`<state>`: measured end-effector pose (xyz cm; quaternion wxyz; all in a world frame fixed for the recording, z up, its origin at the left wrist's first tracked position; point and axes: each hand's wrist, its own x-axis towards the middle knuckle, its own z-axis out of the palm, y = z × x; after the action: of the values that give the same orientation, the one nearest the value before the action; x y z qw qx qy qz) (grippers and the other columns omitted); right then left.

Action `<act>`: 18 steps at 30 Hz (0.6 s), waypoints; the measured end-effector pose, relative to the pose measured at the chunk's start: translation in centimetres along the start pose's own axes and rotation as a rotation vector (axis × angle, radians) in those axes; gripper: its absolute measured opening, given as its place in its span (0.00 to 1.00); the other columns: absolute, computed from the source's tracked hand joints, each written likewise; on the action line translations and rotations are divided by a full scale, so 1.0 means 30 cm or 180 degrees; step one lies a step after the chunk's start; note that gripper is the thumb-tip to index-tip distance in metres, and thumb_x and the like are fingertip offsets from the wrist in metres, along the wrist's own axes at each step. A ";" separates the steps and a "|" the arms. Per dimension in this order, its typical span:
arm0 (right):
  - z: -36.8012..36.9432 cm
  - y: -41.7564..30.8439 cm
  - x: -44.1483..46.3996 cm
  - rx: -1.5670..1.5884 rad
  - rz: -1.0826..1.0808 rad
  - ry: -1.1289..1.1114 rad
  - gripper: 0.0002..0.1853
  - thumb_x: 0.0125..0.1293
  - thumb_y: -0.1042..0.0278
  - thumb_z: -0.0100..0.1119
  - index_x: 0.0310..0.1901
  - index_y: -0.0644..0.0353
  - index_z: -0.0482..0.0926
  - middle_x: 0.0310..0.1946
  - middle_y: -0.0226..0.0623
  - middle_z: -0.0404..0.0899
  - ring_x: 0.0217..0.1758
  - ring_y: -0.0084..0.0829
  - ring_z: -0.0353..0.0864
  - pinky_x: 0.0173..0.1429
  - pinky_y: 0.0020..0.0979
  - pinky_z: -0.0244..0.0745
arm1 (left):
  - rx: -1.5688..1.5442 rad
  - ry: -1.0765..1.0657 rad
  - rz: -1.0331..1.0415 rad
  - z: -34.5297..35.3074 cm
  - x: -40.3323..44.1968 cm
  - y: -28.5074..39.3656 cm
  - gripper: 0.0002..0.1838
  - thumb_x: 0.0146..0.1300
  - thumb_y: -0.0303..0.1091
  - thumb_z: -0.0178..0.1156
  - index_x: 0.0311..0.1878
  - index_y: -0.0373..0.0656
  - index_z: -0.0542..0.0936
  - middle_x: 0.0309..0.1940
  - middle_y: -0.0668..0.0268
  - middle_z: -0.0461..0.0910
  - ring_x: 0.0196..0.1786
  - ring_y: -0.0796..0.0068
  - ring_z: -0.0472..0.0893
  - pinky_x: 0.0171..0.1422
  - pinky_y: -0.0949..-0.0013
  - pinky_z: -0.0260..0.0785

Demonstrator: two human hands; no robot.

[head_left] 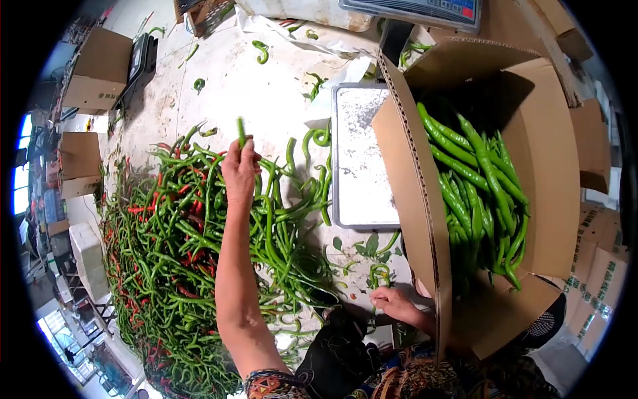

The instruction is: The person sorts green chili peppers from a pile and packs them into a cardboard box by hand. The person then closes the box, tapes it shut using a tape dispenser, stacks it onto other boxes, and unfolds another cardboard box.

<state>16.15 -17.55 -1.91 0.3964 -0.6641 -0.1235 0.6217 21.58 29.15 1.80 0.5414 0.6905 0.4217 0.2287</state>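
Note:
My left hand [240, 166] reaches out over the edge of a large heap of chili peppers [179, 259]. Its fingers are closed around a green chili pepper [240, 132] whose end points up past them. The heap is mostly long, curled green peppers with red ones mixed in. My right hand [397, 306] is low beside the cardboard box [425, 199], fingers loosely bent and apart, with nothing visible in them; its forearm is partly hidden by the box's side. Inside the open box lie many long green chili peppers [475, 173].
A scale with a white, dirt-specked platform [362, 159] stands against the box, its display [425, 10] above. Loose peppers and leaves [369, 247] lie on the pale floor [219, 73]. More cartons [100, 63] stand at left, and stacked cartons [601, 266] at right.

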 end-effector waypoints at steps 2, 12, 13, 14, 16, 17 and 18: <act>-0.009 -0.036 -0.007 0.0162 0.0285 -0.0091 0.16 0.70 0.60 0.57 0.52 0.64 0.77 0.38 0.36 0.82 0.42 0.25 0.79 0.45 0.29 0.73 | -0.0472 0.0058 -0.0386 -0.003 -0.086 0.059 0.11 0.72 0.37 0.54 0.45 0.38 0.77 0.23 0.72 0.74 0.21 0.86 0.69 0.24 0.80 0.62; -0.003 -0.029 0.016 0.0016 0.0263 -0.0003 0.13 0.68 0.64 0.60 0.48 0.63 0.77 0.36 0.36 0.82 0.39 0.26 0.80 0.43 0.30 0.74 | 0.2884 -0.0140 0.0338 -0.019 -0.528 -0.230 0.49 0.44 0.38 0.76 0.69 0.39 0.62 0.64 0.49 0.65 0.62 0.44 0.66 0.62 0.48 0.63; 0.003 -0.038 0.015 0.0107 0.0307 0.0019 0.13 0.67 0.64 0.60 0.47 0.64 0.77 0.36 0.39 0.83 0.39 0.28 0.80 0.44 0.32 0.75 | 0.3073 -0.0258 0.0010 -0.029 -0.569 -0.236 0.52 0.43 0.40 0.77 0.71 0.38 0.60 0.64 0.48 0.64 0.63 0.43 0.66 0.66 0.50 0.60; 0.002 -0.051 0.013 0.0152 0.0298 0.0032 0.13 0.67 0.64 0.61 0.47 0.64 0.77 0.38 0.39 0.84 0.40 0.28 0.81 0.45 0.32 0.75 | 0.3266 -0.0325 -0.0027 -0.030 -0.614 -0.244 0.54 0.42 0.39 0.78 0.72 0.42 0.59 0.65 0.48 0.63 0.63 0.43 0.66 0.66 0.49 0.60; 0.000 -0.039 0.025 -0.0005 0.0303 0.0007 0.13 0.67 0.65 0.60 0.48 0.64 0.78 0.37 0.36 0.83 0.40 0.26 0.80 0.44 0.29 0.75 | 0.3480 -0.0498 -0.0083 -0.040 -0.677 -0.273 0.58 0.39 0.39 0.80 0.75 0.51 0.56 0.67 0.50 0.60 0.63 0.45 0.65 0.65 0.47 0.60; 0.003 -0.030 0.023 -0.0074 0.0259 0.0000 0.13 0.68 0.65 0.60 0.48 0.64 0.78 0.36 0.33 0.82 0.39 0.23 0.79 0.43 0.27 0.74 | 0.3486 -0.0497 -0.0139 -0.047 -0.685 -0.292 0.58 0.40 0.37 0.79 0.75 0.52 0.56 0.67 0.51 0.60 0.64 0.46 0.65 0.64 0.48 0.60; 0.008 -0.030 0.017 -0.0060 0.0264 -0.0017 0.13 0.68 0.65 0.60 0.48 0.64 0.78 0.37 0.34 0.82 0.39 0.23 0.79 0.43 0.27 0.74 | 0.3588 -0.0399 -0.0069 -0.046 -0.679 -0.301 0.56 0.41 0.35 0.78 0.75 0.53 0.56 0.67 0.52 0.60 0.64 0.47 0.64 0.64 0.49 0.59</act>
<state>16.33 -16.54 -1.64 0.3637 -0.6707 -0.1027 0.6383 6.49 13.52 -3.40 0.1154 0.8806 0.4527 -0.0788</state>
